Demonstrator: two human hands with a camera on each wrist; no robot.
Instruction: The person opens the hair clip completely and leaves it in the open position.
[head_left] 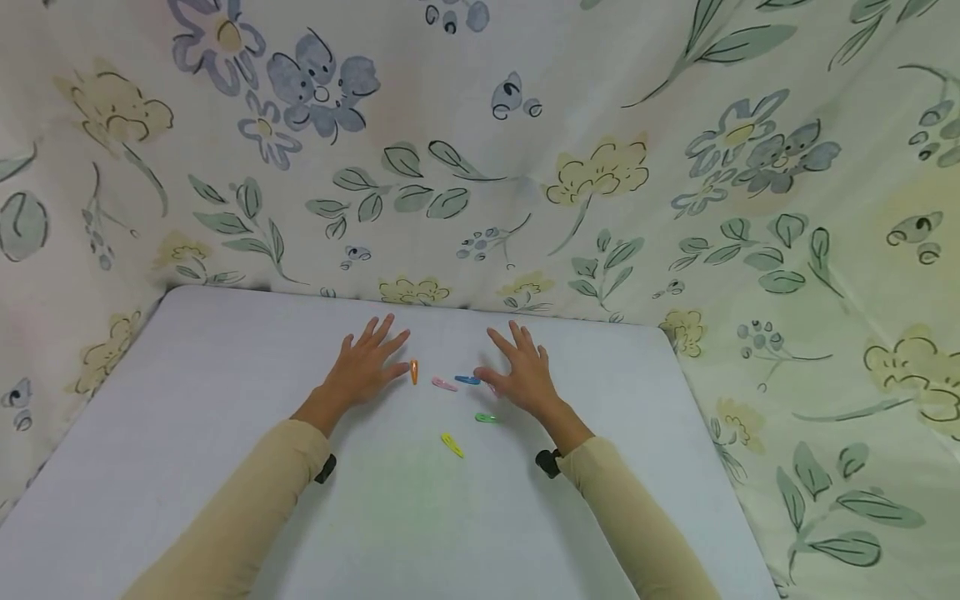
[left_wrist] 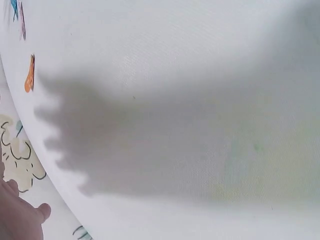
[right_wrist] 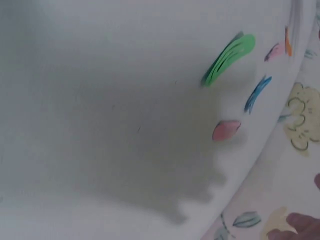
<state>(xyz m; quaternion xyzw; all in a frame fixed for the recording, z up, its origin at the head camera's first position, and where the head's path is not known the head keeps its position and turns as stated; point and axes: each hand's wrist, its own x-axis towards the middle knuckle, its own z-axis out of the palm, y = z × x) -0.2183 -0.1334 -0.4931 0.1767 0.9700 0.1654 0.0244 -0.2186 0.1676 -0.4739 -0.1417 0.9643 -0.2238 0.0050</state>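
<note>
My left hand [head_left: 362, 368] is held over the white table with its fingers spread, the thumb tip close beside an orange hair clip [head_left: 414, 372]. Opposite it, my right hand [head_left: 527, 377] also has its fingers apart, its thumb overlapping the end of a blue hair clip [head_left: 468, 380] in the head view. A pink hair clip [head_left: 444, 384] lies between the two hands. Partly hidden under the right hand is another pink clip [right_wrist: 226, 130]. Nearer to me lie a green clip [head_left: 486, 418] and a yellow clip [head_left: 452, 445]. Neither hand holds anything.
The white tabletop [head_left: 225, 392] ends at a floral cloth [head_left: 465, 242] that rises behind it and along both sides. A small black device [head_left: 549, 463] is strapped at the right wrist, and a similar black one [head_left: 326, 469] at the left.
</note>
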